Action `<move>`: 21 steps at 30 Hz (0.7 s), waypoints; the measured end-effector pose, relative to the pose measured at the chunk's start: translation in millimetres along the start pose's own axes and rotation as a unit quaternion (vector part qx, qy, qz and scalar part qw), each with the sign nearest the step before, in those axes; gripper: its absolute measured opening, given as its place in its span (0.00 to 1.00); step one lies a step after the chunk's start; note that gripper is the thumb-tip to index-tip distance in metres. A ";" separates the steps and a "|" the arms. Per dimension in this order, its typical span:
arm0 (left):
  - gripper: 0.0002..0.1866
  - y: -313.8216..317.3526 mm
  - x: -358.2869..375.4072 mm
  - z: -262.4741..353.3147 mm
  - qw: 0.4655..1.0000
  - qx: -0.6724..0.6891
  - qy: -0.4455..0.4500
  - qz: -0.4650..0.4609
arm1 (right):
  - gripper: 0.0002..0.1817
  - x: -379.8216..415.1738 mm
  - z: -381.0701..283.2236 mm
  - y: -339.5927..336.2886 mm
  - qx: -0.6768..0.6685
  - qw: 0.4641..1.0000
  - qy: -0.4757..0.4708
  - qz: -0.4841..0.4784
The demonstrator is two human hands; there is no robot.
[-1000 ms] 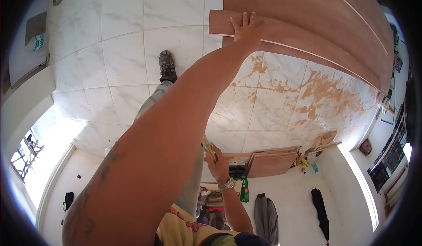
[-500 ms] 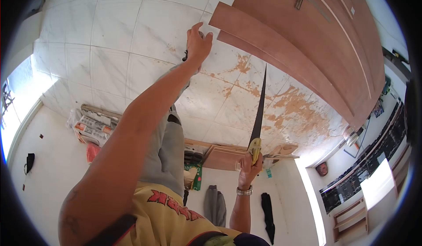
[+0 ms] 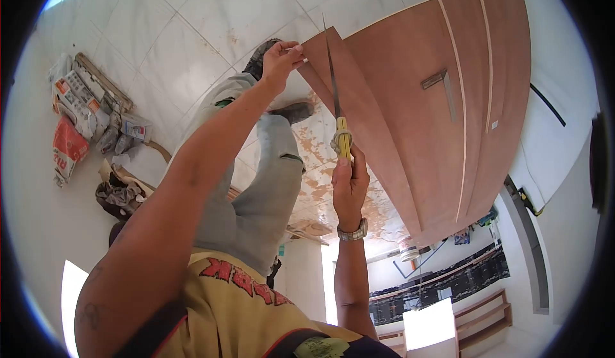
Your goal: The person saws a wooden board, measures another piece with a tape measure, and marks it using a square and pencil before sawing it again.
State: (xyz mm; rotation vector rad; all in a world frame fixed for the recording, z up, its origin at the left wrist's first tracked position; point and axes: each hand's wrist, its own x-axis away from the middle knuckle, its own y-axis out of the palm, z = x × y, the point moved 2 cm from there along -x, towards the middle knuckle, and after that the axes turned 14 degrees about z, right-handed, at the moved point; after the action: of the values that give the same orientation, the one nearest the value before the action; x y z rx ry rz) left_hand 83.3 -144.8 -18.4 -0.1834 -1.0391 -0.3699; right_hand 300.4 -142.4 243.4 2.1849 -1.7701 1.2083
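My right hand (image 3: 350, 188) is wrapped round the yellow handle of a handsaw (image 3: 343, 141). Its narrow dark blade points away from me and passes over a long reddish-brown board (image 3: 368, 111), the tip reaching beyond the board's far edge. At the near left corner of that board, the fingers of my left hand (image 3: 280, 66) are pinched on the edge. Wide sheets of the same brown wood (image 3: 400, 57) lie beneath and beside the board. A try square (image 3: 435, 81) rests on them, right of the saw.
Pale tiles (image 3: 192, 31) with brown dust cover the floor. My shoe (image 3: 291, 112) stands beside the board. Newspapers and a red bag (image 3: 69, 141) lie along the left wall. A white bucket (image 3: 408, 250) and wooden shelves (image 3: 483, 319) are at the lower right.
My left hand has come to the board's corner and closed on it. The saw has moved up and left, from above the floor to over the board. My view has turned.
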 end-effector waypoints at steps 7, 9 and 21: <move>0.14 2.2 13.3 -11.9 0.992 0.091 0.015 0.080 | 0.16 -67.3 31.2 0.4 0.022 0.993 -0.081 -0.088; 0.14 4.0 18.6 -19.8 0.992 0.091 0.035 0.086 | 0.18 -76.8 32.8 1.7 0.024 0.990 -0.074 -0.120; 0.16 2.9 13.2 -25.7 0.990 0.032 0.106 0.085 | 0.21 -113.2 65.3 10.5 0.070 0.975 -0.127 -0.169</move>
State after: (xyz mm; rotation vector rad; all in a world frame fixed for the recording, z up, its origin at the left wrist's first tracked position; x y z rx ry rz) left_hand 111.1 -153.1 -19.7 -0.1703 -0.8184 -0.1973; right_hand 322.7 -89.7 125.4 2.6863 -1.3347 1.0416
